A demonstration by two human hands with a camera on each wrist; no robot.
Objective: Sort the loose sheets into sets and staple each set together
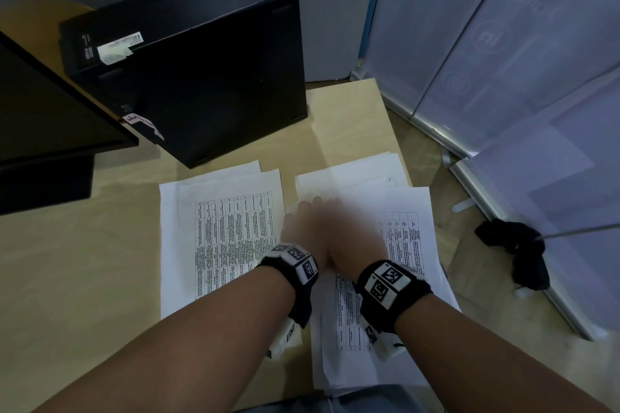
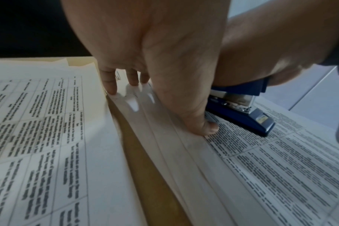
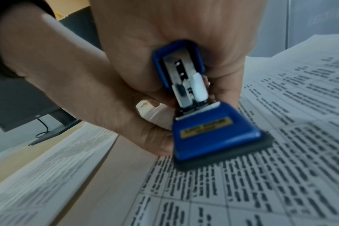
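Note:
Two piles of printed table sheets lie on the desk: a left pile (image 1: 221,238) and a right pile (image 1: 412,245). Both hands meet over the right pile's near-left part, blurred in the head view. My right hand (image 1: 352,235) grips a blue stapler (image 3: 213,137) whose base sits on the right pile's top sheet (image 3: 261,183). My left hand (image 1: 302,225) presses that pile, its fingers (image 2: 110,85) on the left edge and its thumb (image 2: 207,126) flat beside the stapler (image 2: 248,113). The stapler's front end is hidden under the hands.
A black computer case (image 1: 208,77) lies behind the piles, and a monitor (image 1: 50,117) stands at the left. The desk (image 1: 84,278) ends just right of the right pile. Beyond it are pale partition panels (image 1: 503,60) and a black cloth (image 1: 516,251) on the floor.

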